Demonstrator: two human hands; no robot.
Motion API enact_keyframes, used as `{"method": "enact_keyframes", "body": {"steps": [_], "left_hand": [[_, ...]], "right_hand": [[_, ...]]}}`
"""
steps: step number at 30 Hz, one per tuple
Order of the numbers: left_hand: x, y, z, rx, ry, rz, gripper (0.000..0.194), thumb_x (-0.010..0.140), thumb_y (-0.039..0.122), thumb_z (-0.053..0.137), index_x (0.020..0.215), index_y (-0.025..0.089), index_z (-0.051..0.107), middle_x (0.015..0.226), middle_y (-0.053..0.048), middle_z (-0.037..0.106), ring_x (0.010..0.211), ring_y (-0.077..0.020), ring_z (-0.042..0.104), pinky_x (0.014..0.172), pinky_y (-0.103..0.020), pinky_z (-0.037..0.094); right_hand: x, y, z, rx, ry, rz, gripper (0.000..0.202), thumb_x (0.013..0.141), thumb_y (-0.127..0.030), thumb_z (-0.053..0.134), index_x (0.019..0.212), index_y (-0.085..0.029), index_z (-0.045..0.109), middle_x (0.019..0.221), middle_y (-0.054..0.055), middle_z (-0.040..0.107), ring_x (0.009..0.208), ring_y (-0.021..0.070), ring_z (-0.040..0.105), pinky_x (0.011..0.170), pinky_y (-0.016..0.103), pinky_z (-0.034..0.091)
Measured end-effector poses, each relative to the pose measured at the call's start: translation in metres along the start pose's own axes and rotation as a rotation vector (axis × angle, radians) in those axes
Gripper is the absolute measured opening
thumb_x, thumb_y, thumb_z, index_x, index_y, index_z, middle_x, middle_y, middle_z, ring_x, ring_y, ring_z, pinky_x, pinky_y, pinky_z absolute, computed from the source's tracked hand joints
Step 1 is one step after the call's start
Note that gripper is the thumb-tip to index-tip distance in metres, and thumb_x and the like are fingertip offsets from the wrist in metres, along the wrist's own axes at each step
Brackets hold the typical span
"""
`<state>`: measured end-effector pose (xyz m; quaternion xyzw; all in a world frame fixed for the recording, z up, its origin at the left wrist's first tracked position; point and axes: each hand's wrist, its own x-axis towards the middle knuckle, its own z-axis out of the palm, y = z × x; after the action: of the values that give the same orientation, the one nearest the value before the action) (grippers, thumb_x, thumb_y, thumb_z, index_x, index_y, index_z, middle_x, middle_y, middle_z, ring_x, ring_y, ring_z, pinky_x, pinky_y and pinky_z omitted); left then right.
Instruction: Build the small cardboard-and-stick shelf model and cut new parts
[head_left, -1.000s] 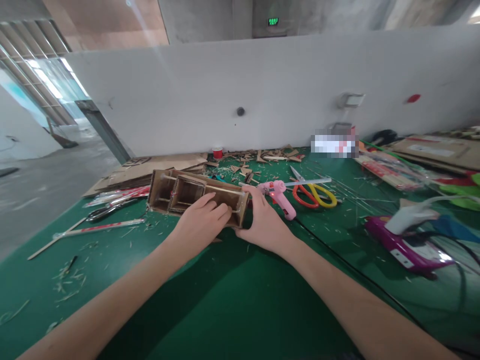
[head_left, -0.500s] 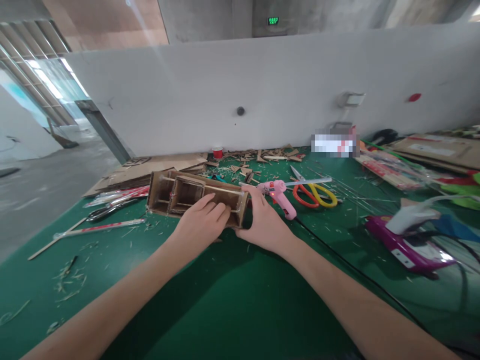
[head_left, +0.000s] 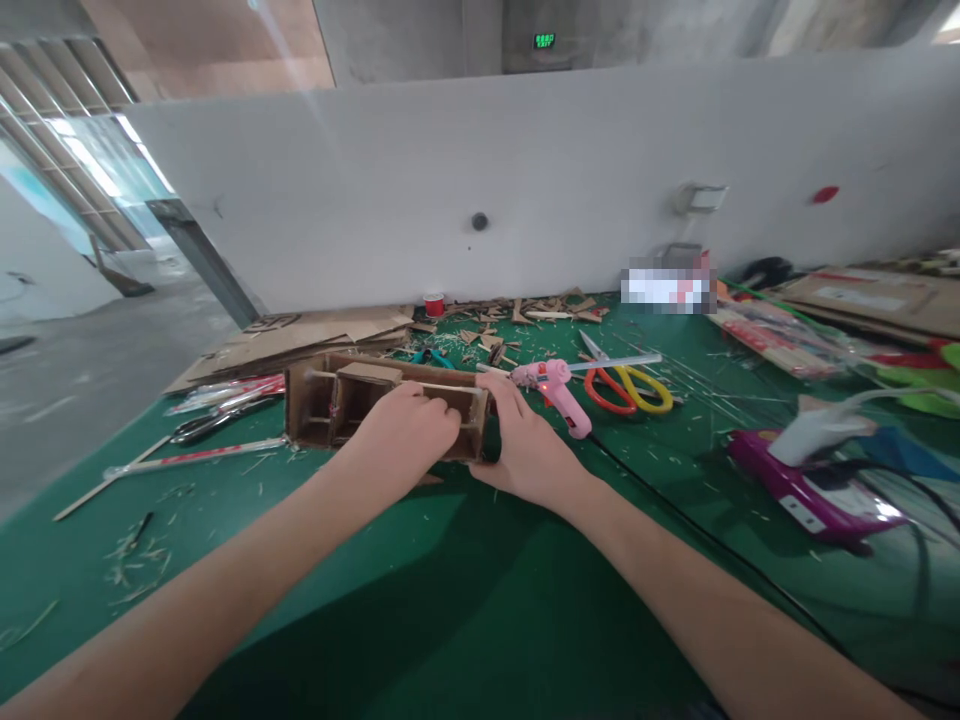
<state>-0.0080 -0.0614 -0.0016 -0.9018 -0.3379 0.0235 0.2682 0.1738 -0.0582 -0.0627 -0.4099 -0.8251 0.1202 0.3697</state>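
Note:
A long cardboard box (head_left: 309, 402), split into compartments and crossed by thin wooden sticks, rests on the green table in front of me. My right hand (head_left: 517, 440) clasps its right end, thumb low and fingers over the far edge. Curled over the front wall, my left hand (head_left: 409, 435) grips the box near its middle, and its fingertips are hidden inside. A small cardboard piece (head_left: 371, 373) spans the top of a left compartment. Just right of my right hand lies a pink hot glue gun (head_left: 559, 390) with a clear glue stick (head_left: 619, 362) in its back.
Scissors (head_left: 637, 390) with orange and yellow handles lie beyond the glue gun. A purple power strip (head_left: 810, 500) sits at right. Cardboard sheets (head_left: 300, 335), a red cup (head_left: 434, 304) and cardboard scraps (head_left: 525, 310) line the back. Wooden sticks (head_left: 112, 480) lie at left.
The box has shifted slightly left and tipped a little. My left hand's fingers have curled down further into it, while the right hand keeps its hold on the end.

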Motion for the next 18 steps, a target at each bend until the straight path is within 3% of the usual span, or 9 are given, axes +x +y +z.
{"method": "enact_keyframes", "body": {"steps": [7, 14, 18], "left_hand": [[-0.003, -0.001, 0.006, 0.000, 0.053, -0.036, 0.010, 0.074, 0.008, 0.057, 0.068, 0.016, 0.059, 0.066, -0.006, 0.067, 0.068, -0.0241, 0.064, 0.072, -0.039, 0.039], [0.000, -0.003, 0.011, -0.023, -0.016, -0.029, 0.014, 0.077, 0.007, 0.056, 0.067, 0.016, 0.060, 0.068, -0.005, 0.070, 0.069, -0.0232, 0.065, 0.072, -0.038, 0.037], [-0.001, -0.001, 0.013, 0.007, 0.016, -0.032, 0.011, 0.075, 0.006, 0.059, 0.068, 0.015, 0.059, 0.067, -0.006, 0.069, 0.066, -0.0231, 0.065, 0.068, -0.037, 0.036]], "right_hand": [[0.001, 0.003, 0.001, -0.027, -0.043, -0.034, 0.081, 0.067, -0.017, 0.062, 0.138, -0.023, 0.024, 0.144, 0.013, 0.036, 0.125, 0.0289, 0.046, 0.080, 0.041, 0.055], [0.002, 0.006, 0.004, -0.095, -0.023, -0.091, 0.080, 0.070, -0.017, 0.062, 0.139, -0.022, 0.023, 0.146, 0.014, 0.036, 0.134, 0.0287, 0.037, 0.096, 0.045, 0.049], [0.002, 0.008, 0.005, -0.111, -0.039, -0.096, 0.080, 0.070, -0.017, 0.061, 0.140, -0.022, 0.022, 0.147, 0.014, 0.034, 0.135, 0.0294, 0.036, 0.093, 0.045, 0.051]]}}
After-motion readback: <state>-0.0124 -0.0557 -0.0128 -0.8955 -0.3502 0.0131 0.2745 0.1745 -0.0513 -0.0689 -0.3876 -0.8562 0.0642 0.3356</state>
